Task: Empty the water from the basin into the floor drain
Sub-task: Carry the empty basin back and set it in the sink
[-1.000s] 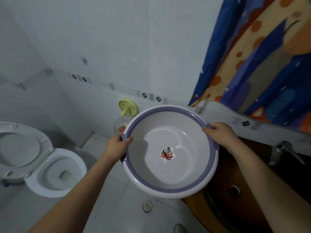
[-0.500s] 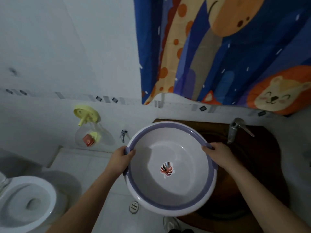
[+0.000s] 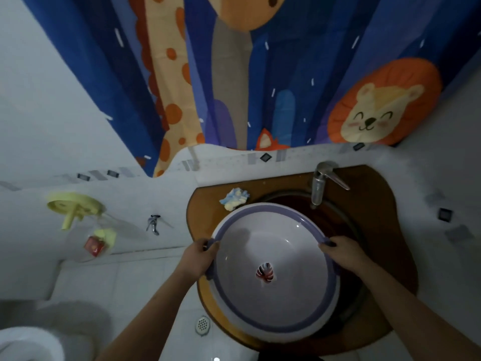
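Clearly the basin [image 3: 273,272], white with a purple rim and a leaf sticker on its floor, hangs level over the brown wooden sink counter [image 3: 385,230], its mouth facing up, and the person carries it by opposite sides. The left hand [image 3: 199,259] is closed over the rim at the basin's left handle, thumb on top, and the right hand [image 3: 343,254] is closed over the right side in the same way, thumb lying along the purple band. The relation that matters is this: the floor drain [image 3: 202,324], a small round grate in the pale floor tiles, lies below and to the left of the basin, just off its lower-left edge, so it sits on the left hand's side and nearer the person than the counter's back. A pour would likely call for carrying the basin leftward clear of the counter and tipping it toward that side. Whether water is inside is hard to tell; the interior looks smooth with a few glints, and no waterline stands out. The basin covers most of the sink bowl beneath it, and its underside is hidden. A chrome tap [image 3: 321,183] stands beyond, a crumpled blue and yellow sponge [image 3: 234,199] lies near the far rim, and a toilet [image 3: 28,345] is cut off at lower left.
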`<state>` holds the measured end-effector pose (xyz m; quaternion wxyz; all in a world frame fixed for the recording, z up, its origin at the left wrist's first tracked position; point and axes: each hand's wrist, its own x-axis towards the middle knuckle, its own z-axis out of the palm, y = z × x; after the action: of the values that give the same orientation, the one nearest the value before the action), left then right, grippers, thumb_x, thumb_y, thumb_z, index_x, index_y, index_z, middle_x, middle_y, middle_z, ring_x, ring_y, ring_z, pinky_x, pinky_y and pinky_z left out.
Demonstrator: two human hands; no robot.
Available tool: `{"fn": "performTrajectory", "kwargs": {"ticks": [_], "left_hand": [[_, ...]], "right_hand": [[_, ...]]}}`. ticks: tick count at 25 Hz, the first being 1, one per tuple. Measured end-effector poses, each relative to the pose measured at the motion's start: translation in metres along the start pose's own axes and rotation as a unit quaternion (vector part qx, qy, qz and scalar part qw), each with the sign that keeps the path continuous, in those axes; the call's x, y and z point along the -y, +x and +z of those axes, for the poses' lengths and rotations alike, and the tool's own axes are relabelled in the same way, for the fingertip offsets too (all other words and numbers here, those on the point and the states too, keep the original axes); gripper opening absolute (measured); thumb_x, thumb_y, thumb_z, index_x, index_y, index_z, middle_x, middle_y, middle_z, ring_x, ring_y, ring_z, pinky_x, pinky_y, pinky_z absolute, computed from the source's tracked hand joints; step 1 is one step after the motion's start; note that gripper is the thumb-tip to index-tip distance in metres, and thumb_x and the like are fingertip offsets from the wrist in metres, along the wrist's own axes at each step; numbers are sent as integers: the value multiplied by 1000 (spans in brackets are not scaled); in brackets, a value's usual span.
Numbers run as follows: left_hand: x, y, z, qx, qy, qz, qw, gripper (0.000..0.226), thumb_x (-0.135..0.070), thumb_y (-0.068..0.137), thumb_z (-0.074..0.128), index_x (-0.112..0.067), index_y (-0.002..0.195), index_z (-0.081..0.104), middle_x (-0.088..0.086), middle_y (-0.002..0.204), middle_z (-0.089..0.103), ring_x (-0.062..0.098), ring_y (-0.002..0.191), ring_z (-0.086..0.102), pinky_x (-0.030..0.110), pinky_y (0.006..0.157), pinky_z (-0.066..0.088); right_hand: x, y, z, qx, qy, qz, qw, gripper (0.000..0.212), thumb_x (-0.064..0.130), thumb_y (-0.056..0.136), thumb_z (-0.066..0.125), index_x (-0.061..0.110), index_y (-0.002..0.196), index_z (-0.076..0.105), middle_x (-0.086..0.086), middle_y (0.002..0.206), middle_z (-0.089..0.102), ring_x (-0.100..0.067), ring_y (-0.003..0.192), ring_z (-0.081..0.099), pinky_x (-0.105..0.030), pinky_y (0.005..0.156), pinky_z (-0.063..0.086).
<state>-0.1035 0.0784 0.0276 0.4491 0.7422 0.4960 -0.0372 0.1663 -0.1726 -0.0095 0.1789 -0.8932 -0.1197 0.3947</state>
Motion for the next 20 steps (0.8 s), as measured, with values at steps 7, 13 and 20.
{"fn": "performTrajectory", "kwargs": {"ticks": [7,13,20], "left_hand": [[-17,27,41,36,-15,-20,999,38,-50,94,48,-20,89,71,0,76,71,15,66,66,23,53,47],[-23,53,82,50,-58,-83,994,47,-44,95,50,-6,71,63,10,61,59,23,57,55,29,56,40],[-27,72,121,75,-45,-141,986,29,-27,90,54,-17,65,46,6,59,44,23,55,45,31,56,36]], "right_hand": [[-38,25,-15,32,19,31,999,48,38,96,52,9,134,51,-13,130,58,-30,114,57,-30,79,42],[-53,42,-25,6,9,31,999,28,35,97,50,9,101,59,-5,89,58,-17,78,54,-27,65,41],[-55,52,-26,-49,29,44,997,31,28,96,50,11,69,50,-5,66,53,-15,58,50,-23,48,36]]}}
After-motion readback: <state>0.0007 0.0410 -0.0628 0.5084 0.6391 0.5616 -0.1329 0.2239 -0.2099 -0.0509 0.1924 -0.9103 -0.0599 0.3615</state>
